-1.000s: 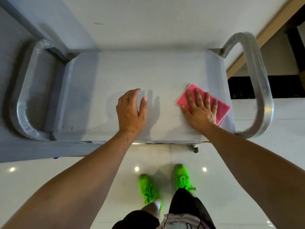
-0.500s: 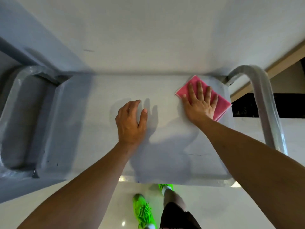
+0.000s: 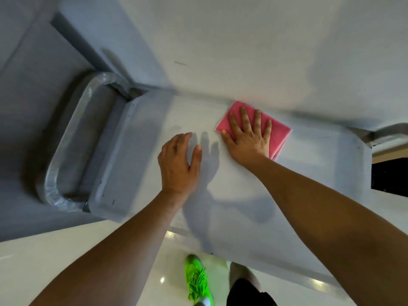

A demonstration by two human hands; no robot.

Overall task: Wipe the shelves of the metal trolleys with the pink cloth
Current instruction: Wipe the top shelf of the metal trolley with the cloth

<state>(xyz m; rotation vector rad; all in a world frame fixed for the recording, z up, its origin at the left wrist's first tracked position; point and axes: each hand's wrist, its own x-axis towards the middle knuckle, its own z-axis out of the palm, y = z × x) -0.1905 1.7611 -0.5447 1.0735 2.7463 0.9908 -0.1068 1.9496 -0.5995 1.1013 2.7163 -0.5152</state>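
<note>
Seen from above, looking down past two bare forearms onto the top shelf point(image 3: 254, 195) of a grey metal trolley. Right hand point(image 3: 249, 138) laid flat on a pink cloth point(image 3: 279, 134), fingers straight and slightly spread, palm pressing down, nothing curled or pinched. Cloth folded into a rough square, lying on the far part of the shelf, right of centre, close to the far edge where the shelf meets a pale wall point(image 3: 242, 51); folded layers showing at its near right corner. Left hand point(image 3: 178, 164) resting on the bare shelf just left of the cloth, apart from it, thumb out to the right, fingers bent at the knuckles with the tips seemingly on the metal, gripping nothing; exact contact hard to judge through the blur. Dark shadows of both hands and arms falling across the shelf between them. At the left end of the trolley, a rounded tubular handle point(image 3: 59, 151) wrapped in clear film, looping out from the shelf. At the right end, only a short piece of a second handle point(image 3: 390, 131) visible at the picture's edge. Below the near edge of the shelf, a glossy white tiled floor point(image 3: 66, 261) with small light reflections. On that floor, one bright green trainer point(image 3: 197, 281), and beside it a bare leg with dark shorts point(image 3: 249, 292).
</note>
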